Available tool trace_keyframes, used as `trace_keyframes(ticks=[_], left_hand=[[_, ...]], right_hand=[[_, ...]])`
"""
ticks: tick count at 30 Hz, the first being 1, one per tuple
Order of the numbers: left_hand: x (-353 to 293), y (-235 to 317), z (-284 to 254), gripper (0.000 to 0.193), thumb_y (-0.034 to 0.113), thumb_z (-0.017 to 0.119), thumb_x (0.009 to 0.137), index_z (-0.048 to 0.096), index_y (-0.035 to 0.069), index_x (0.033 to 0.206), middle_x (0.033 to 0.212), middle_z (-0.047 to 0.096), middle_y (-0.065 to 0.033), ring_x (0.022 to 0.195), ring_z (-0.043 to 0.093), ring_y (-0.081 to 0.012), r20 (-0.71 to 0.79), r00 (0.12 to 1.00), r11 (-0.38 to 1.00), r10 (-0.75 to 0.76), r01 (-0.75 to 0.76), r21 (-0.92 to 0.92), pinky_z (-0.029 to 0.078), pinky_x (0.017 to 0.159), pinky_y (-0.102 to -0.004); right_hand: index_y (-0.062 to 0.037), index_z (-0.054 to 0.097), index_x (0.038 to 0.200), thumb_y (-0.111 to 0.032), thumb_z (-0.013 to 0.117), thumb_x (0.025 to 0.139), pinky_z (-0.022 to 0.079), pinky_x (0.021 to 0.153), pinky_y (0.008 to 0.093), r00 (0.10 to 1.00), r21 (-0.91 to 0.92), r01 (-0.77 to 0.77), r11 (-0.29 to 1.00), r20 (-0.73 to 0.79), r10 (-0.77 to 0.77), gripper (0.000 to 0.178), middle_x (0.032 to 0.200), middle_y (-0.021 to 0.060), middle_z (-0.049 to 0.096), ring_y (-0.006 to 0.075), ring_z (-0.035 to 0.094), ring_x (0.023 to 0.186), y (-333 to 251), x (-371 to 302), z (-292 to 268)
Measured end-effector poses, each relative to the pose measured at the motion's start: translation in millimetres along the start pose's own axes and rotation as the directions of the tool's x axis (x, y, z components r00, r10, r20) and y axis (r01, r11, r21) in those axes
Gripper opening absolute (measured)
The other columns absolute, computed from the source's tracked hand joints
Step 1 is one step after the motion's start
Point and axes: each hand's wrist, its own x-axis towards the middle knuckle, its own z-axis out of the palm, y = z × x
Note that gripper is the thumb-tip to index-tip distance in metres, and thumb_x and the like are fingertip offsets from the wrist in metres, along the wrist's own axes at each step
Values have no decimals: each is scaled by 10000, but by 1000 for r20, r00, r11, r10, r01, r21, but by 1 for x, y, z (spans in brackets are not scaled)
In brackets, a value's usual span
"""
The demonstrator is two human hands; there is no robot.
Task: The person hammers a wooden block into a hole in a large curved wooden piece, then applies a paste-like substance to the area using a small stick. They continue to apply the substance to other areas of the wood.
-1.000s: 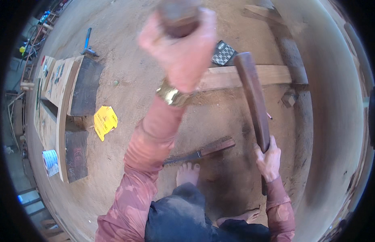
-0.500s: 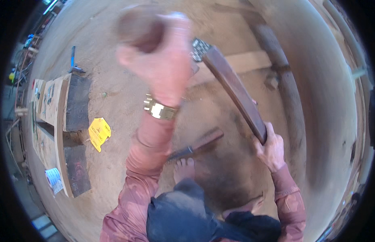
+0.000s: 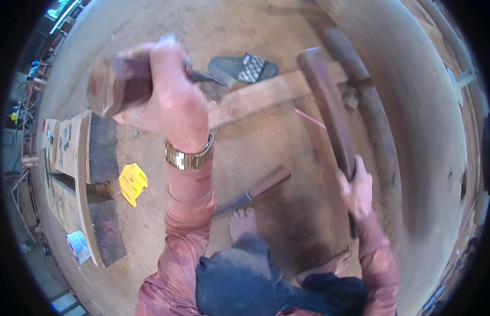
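Observation:
My left hand (image 3: 176, 100), with a gold watch at the wrist, is raised and wrapped round the thick brown wooden handle (image 3: 118, 84) of what looks like a chisel. Its metal blade (image 3: 213, 78) comes out to the right of my fist, above a pale wooden beam (image 3: 260, 98); whether it touches cannot be made out. In my right hand (image 3: 357, 189) is a long dark brown wooden bar (image 3: 329, 105), gripped near its lower end and pointing up and slightly left. A second wooden-handled tool (image 3: 268, 181) with a dark blade lies on the floor by my bare foot.
Beyond the beam lies a dark sandal (image 3: 250, 68) with a patterned strap. A dark log (image 3: 350, 58) and a large pale curved surface (image 3: 413, 105) stand on the right. At left are a wooden bench-like frame (image 3: 71, 147) and a yellow cut-out sheet (image 3: 133, 184).
My left hand has moved left and down with the tool, uncovering the sandal and blade. The bar in my right hand has swung right and stands steeper.

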Motion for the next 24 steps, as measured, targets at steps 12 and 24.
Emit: trace_keyframes(ticks=[12,24], left_hand=[[-23,-8,8,141,-11,729,827,642,42,925,781,652,-38,635,605,-140,27,1000,993,-8,5,120,499,590,-274],[-32,20,15,120,-42,689,822,619,25,892,761,630,-50,643,609,-133,-4,981,962,-195,190,-195,506,604,-271]], right_hand=[[-60,538,1241,-226,764,850,558,659,510,962,-107,272,956,13,-272,481,786,242,681,458,681,739,15,-5,-7],[-11,492,1249,-298,759,893,574,725,493,818,318,563,762,-346,-460,529,954,264,681,430,700,834,6,-22,-10]])
